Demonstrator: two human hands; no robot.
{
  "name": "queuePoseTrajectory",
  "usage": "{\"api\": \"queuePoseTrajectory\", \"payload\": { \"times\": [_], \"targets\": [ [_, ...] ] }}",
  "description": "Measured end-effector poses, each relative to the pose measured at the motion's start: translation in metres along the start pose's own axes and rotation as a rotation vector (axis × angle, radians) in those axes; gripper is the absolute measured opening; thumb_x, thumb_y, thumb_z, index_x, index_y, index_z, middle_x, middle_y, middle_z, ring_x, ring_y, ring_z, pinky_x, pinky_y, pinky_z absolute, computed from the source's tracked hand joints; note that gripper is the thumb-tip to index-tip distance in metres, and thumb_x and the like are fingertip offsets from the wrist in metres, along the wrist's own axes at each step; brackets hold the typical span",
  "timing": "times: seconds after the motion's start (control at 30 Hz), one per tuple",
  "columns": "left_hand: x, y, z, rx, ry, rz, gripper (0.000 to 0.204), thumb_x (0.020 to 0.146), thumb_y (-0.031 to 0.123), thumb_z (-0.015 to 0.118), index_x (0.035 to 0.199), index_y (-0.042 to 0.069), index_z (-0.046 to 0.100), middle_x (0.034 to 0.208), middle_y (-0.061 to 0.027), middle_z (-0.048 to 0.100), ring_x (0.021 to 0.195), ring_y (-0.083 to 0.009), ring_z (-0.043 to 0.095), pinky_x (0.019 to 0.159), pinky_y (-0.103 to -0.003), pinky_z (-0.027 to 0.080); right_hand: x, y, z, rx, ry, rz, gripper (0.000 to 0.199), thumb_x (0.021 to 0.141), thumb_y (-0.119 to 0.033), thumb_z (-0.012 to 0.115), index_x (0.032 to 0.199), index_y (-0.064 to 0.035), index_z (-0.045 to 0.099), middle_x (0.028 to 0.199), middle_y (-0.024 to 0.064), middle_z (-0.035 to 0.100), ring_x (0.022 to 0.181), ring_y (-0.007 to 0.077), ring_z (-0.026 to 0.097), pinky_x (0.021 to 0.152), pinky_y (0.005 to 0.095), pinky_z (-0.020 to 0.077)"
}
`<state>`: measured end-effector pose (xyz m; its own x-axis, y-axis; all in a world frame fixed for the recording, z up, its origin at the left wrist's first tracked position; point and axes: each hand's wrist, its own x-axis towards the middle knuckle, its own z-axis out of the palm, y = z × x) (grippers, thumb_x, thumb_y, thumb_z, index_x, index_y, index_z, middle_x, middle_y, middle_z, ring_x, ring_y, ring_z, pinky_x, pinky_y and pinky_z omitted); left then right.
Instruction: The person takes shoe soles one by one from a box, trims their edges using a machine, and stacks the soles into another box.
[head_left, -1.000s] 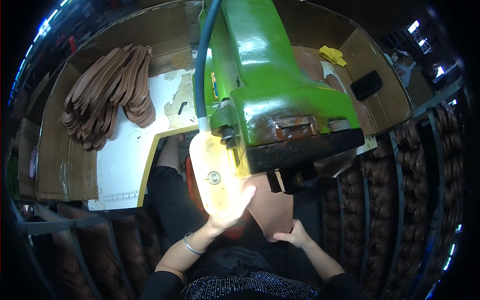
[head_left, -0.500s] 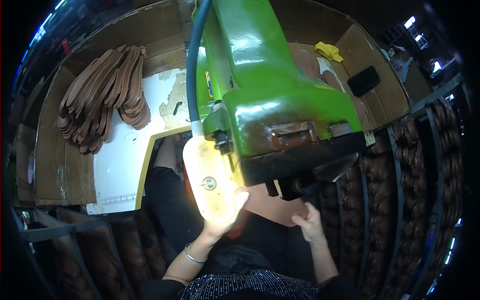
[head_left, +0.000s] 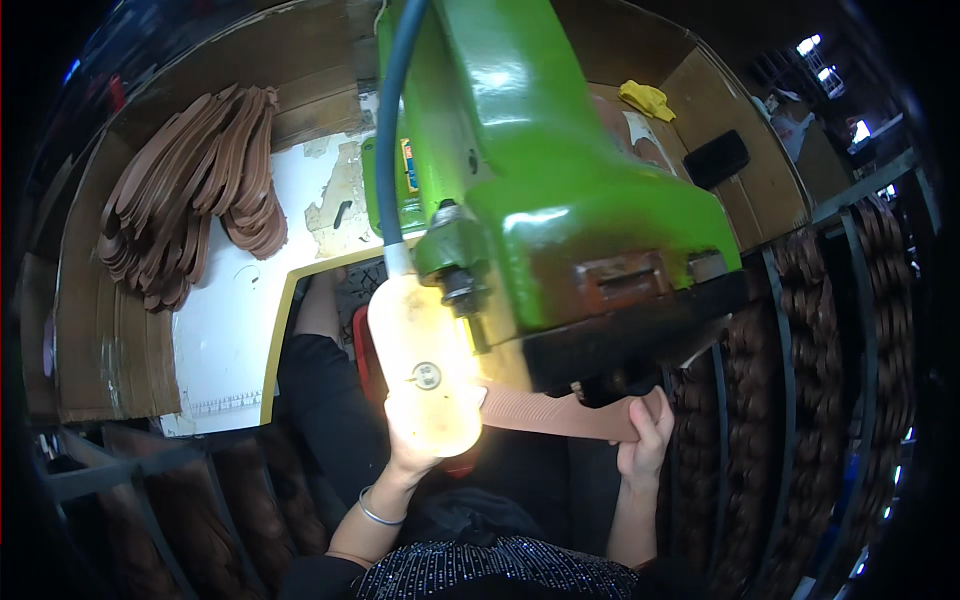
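A brown shoe sole (head_left: 565, 416) with fine ridges across its face is stretched lengthwise beneath the head of a green machine (head_left: 600, 215). My right hand (head_left: 646, 437) pinches its right end, fingers curled over the edge. At the sole's other end is my left hand (head_left: 408, 445), closed on it as far as I can see; the glowing lamp (head_left: 425, 365) covers most of those fingers. Dark working parts of the machine hang just above the sole and hide some of its upper edge.
A stack of brown soles (head_left: 195, 195) leans on the white table (head_left: 225, 355) at left, inside cardboard walls (head_left: 115, 345). At right lie a yellow cloth (head_left: 647, 100) and a dark phone-like object (head_left: 717, 159). Racks (head_left: 785, 400) packed with soles stand on both sides.
The sole has turned, so its ridged face now shows and it lies more level. My right hand has risen slightly and curled over its end. The whole view has shifted a little.
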<state>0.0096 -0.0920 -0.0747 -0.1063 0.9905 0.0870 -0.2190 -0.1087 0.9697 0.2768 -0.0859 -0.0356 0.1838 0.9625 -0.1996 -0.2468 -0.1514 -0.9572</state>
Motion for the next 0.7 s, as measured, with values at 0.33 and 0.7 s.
{"api": "queuePoseTrajectory", "payload": {
  "times": [0.33, 0.7],
  "targets": [
    [-0.003, 0.029, -0.006, 0.038, 0.227, 0.044, 0.018, 0.074, -0.004, 0.065, 0.091, -0.007, 0.060, 0.077, -0.0066, 0.066, 0.069, -0.0080, 0.061, 0.064, -0.022, 0.049, 0.054, -0.015, 0.031, 0.058, -0.128, -0.101, 0.043, 0.072, -0.001, 0.058, 0.115, 0.0039, 0.049, 0.102, 0.0074, 0.058, 0.095, 0.0152, 0.056, 0.085, 0.0257, 0.0420],
    [-0.033, 0.048, -0.074, 0.125, 0.263, -0.044, 0.024, 0.074, -0.008, 0.066, 0.096, -0.006, 0.056, 0.085, -0.0095, 0.064, 0.077, -0.0105, 0.061, 0.071, -0.022, 0.049, 0.055, 0.053, 0.054, 0.102, -0.280, -0.050, 0.049, 0.079, -0.003, 0.057, 0.126, -0.0008, 0.043, 0.119, 0.0076, 0.051, 0.110, 0.0183, 0.049, 0.096, 0.0313, 0.0381]
  ]
}}
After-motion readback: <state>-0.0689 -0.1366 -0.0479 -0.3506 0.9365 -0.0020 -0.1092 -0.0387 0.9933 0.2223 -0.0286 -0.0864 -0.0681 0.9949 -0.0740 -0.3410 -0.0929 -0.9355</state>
